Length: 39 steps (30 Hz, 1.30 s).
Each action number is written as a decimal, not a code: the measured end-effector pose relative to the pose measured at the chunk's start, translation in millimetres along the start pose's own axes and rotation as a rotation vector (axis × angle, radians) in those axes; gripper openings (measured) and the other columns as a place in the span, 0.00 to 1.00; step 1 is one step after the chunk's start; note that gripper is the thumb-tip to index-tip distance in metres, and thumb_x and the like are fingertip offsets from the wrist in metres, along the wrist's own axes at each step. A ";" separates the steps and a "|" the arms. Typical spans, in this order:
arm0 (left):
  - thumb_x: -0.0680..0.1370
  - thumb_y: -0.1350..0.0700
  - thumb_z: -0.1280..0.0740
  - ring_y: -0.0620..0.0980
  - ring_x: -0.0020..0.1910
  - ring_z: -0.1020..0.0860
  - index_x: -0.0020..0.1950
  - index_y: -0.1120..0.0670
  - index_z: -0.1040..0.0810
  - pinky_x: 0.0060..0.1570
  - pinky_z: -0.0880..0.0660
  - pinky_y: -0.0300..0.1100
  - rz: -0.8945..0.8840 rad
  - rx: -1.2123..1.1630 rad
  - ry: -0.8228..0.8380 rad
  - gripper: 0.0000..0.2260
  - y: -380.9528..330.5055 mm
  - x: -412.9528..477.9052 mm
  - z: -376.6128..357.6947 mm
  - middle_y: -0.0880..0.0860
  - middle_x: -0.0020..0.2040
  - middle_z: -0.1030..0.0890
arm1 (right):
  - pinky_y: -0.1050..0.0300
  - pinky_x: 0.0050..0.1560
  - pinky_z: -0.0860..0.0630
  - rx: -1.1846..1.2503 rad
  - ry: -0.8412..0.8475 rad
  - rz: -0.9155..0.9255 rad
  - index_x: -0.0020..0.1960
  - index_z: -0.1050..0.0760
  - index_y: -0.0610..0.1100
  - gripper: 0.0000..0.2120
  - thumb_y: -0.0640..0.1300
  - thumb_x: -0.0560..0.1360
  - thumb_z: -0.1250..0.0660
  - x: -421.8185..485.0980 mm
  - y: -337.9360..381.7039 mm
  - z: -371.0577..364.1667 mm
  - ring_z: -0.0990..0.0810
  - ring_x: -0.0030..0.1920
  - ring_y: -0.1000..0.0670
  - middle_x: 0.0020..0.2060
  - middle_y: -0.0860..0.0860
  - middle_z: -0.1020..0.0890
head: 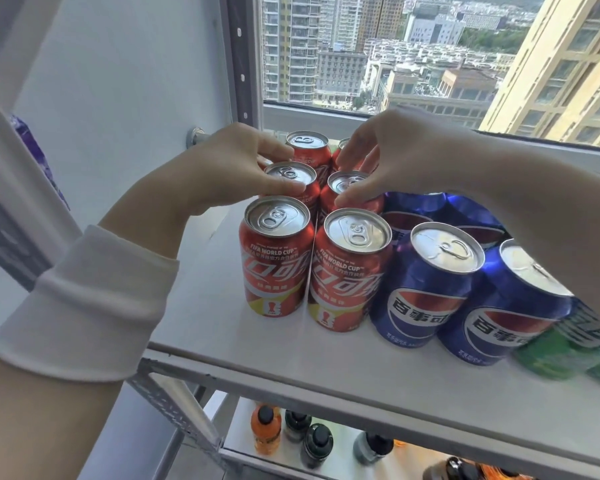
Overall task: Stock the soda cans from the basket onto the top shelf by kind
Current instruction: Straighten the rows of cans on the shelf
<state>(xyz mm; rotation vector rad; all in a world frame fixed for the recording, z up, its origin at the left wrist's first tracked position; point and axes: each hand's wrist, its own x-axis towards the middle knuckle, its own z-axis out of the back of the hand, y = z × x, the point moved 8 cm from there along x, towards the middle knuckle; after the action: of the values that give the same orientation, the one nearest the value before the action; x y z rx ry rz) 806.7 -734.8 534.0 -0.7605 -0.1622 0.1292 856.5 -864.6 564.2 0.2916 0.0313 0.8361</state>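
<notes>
Red cans [274, 271] carry white script, a yellow band at the base and plain silver lids. Blue cans [426, 299] bear a red, white and blue roundel with white characters; green cans [551, 355] show blurred white lettering. The top shelf [291, 368] and a sleeve [84, 306] are white; a bottle [265, 431] below is orange, black-capped.

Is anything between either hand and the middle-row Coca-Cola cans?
Nothing visible. The left hand grips the middle-left Coca-Cola can by its rim, and the right hand grips the middle-right Coca-Cola can. The front Coca-Cola cans stand close before them but block neither hand.
</notes>
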 end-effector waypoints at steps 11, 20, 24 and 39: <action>0.73 0.46 0.33 0.48 0.53 0.24 0.64 0.55 0.27 0.54 0.26 0.43 -0.007 0.006 -0.098 0.23 -0.8 33.2 17.2 0.52 0.57 0.22 | 0.69 0.42 0.33 0.069 -0.074 -0.072 0.58 0.23 0.43 0.22 0.53 0.69 0.30 28.8 -29.8 22.9 0.23 0.47 0.53 0.54 0.49 0.19; 0.70 0.50 0.28 0.47 0.60 0.27 0.68 0.54 0.29 0.58 0.33 0.38 -0.013 0.138 0.087 0.28 -0.7 81.7 -15.7 0.51 0.65 0.26 | 0.55 0.60 0.31 -0.101 0.047 -0.141 0.64 0.26 0.42 0.30 0.53 0.65 0.26 60.4 -39.4 -1.7 0.25 0.60 0.46 0.61 0.47 0.22; 0.68 0.50 0.26 0.45 0.55 0.27 0.65 0.53 0.26 0.55 0.32 0.39 -0.024 0.130 0.075 0.27 -0.4 85.1 -11.9 0.50 0.62 0.23 | 0.59 0.53 0.31 -0.039 0.028 -0.158 0.60 0.23 0.44 0.27 0.52 0.63 0.24 61.3 -43.8 1.5 0.23 0.56 0.48 0.57 0.48 0.20; 0.68 0.52 0.25 0.47 0.53 0.26 0.63 0.49 0.24 0.49 0.30 0.38 0.034 0.103 0.103 0.24 -3.3 71.7 -9.3 0.50 0.63 0.24 | 0.60 0.51 0.29 0.019 0.057 -0.131 0.58 0.22 0.45 0.23 0.51 0.65 0.25 52.2 -37.6 -1.4 0.21 0.53 0.50 0.54 0.50 0.18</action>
<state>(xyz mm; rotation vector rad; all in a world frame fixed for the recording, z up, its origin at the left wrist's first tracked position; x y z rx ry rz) 878.9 -730.9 536.7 -0.6658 -0.0442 0.1288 918.7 -849.7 557.3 0.2803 0.1101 0.7139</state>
